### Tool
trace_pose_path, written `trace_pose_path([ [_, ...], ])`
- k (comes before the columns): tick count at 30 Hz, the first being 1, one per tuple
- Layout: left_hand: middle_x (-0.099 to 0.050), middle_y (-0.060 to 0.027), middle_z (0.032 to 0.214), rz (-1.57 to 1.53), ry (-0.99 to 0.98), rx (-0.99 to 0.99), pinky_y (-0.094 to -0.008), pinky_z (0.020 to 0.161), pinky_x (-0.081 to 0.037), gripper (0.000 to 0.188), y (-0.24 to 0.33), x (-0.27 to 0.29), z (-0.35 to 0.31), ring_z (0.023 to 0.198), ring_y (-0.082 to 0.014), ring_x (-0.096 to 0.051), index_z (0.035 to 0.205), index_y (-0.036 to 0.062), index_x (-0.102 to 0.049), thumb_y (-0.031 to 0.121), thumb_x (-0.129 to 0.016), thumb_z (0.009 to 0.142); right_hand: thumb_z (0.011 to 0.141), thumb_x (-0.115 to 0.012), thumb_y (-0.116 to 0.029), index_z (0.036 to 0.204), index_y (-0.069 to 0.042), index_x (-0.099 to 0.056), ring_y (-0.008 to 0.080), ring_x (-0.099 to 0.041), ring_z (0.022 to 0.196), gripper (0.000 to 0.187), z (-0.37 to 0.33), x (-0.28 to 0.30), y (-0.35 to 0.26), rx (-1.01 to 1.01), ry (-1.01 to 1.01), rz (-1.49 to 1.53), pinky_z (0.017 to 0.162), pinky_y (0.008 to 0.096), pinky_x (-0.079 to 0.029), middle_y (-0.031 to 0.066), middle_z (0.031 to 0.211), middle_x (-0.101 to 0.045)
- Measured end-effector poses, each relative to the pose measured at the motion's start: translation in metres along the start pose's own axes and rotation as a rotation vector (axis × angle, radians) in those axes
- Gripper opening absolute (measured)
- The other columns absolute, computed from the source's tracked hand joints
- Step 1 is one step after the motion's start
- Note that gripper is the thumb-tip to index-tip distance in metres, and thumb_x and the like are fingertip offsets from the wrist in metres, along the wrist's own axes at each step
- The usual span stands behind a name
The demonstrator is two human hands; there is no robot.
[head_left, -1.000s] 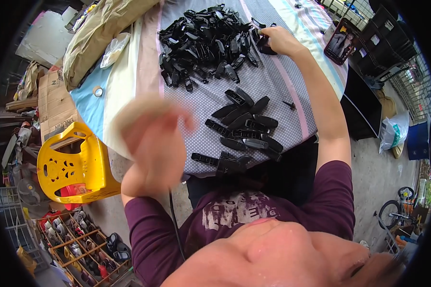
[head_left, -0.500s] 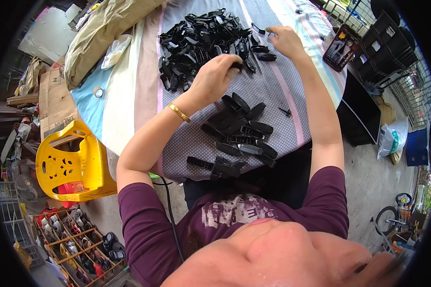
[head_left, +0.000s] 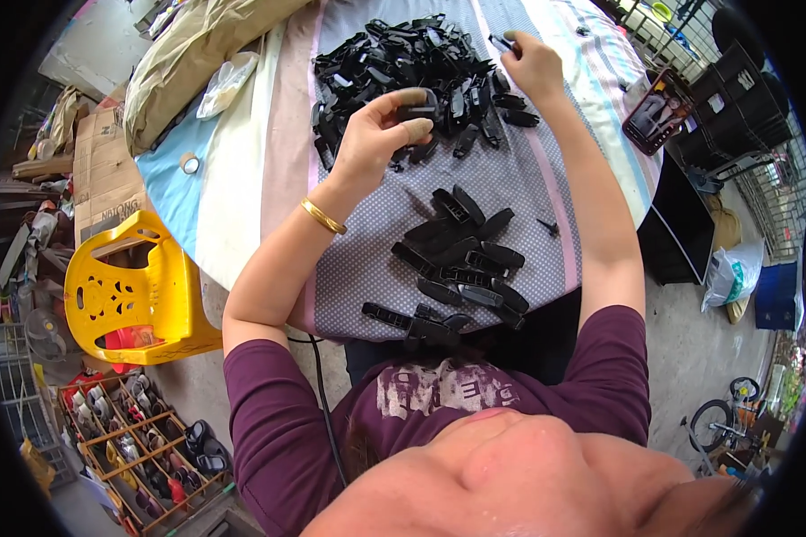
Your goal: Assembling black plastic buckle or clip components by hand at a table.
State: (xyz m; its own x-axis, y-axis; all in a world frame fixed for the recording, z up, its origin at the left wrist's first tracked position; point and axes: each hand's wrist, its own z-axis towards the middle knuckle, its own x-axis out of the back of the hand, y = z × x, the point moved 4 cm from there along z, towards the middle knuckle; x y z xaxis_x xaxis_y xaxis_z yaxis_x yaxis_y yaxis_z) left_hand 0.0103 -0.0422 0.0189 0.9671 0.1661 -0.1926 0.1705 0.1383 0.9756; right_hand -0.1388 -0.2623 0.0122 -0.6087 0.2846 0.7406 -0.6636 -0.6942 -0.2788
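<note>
A large heap of small black plastic pieces [head_left: 403, 58] lies at the far side of the table. My left hand [head_left: 376, 139] is raised over the heap's near edge, a curved black plastic piece [head_left: 416, 109] gripped between thumb and fingers. One finger has a tan wrap on it. To the right of the heap, my right hand [head_left: 535, 70] pinches a slim black piece [head_left: 501, 42], partly hidden by the fingers. Closer to me is a looser group of longer, curved black assemblies [head_left: 457, 246], several with open slots. A small dark piece [head_left: 548, 227] lies to their right.
The table is covered with a striped, dotted cloth [head_left: 358, 268]. A phone [head_left: 658, 112] stands at its right edge. A tape roll [head_left: 189, 163] and brown paper [head_left: 188, 63] lie left. A yellow chair [head_left: 121, 295] stands beside the table, with a shoe rack [head_left: 143, 447] below it.
My left hand has turned and drawn slightly left, bringing the black piece into clear view. The right hand has lifted the slim piece and moved a little farther away.
</note>
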Motion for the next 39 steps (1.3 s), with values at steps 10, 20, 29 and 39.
trace_pose_path([
  [10,-0.062,-0.0082,0.094,-0.124,0.014,-0.051,-0.025,0.074,-0.051,0.03,-0.004,0.008,0.001,0.08,-0.0128,-0.061,0.109,-0.0032,-0.056,0.003,-0.062,0.08,0.086,-0.057,-0.014,0.103,0.001,-0.06,0.009,-0.061,0.068,0.023,-0.069,0.045,-0.107,-0.202,-0.554,1.199,0.057,0.0183,-0.049,0.005,0.082,-0.063],
  [20,-0.063,-0.0068,0.093,0.131,0.044,-0.099,-0.0235,0.073,-0.05,0.03,0.002,0.004,-0.003,0.08,-0.0107,-0.06,0.108,-0.0035,-0.058,0.004,-0.064,0.079,0.087,-0.054,-0.013,0.099,0.001,-0.062,0.0091,-0.061,0.065,0.019,-0.083,0.041,-0.106,-0.243,-0.554,1.263,0.054,0.018,-0.049,0.0036,0.079,-0.062],
  [29,-0.064,-0.0054,0.091,0.252,0.06,-0.119,-0.0213,0.072,-0.05,0.03,0.01,0.005,-0.004,0.078,-0.0089,-0.059,0.108,-0.0032,-0.059,0.003,-0.063,0.079,0.087,-0.054,-0.01,0.096,0.002,-0.062,0.0074,-0.058,0.059,0.017,-0.084,0.042,-0.111,-0.236,-0.515,1.274,0.052,0.0178,-0.048,0.0034,0.075,-0.06],
  [39,-0.063,-0.0068,0.098,-0.141,0.05,-0.094,-0.0198,0.077,-0.046,0.028,0.001,0.0,-0.004,0.086,-0.0078,-0.057,0.11,-0.0019,-0.058,0.005,-0.059,0.083,0.084,-0.061,-0.014,0.091,0.004,-0.058,0.0067,-0.057,0.063,0.019,-0.087,0.047,-0.122,-0.033,-0.211,0.959,0.053,0.0181,-0.045,0.0024,0.07,-0.058],
])
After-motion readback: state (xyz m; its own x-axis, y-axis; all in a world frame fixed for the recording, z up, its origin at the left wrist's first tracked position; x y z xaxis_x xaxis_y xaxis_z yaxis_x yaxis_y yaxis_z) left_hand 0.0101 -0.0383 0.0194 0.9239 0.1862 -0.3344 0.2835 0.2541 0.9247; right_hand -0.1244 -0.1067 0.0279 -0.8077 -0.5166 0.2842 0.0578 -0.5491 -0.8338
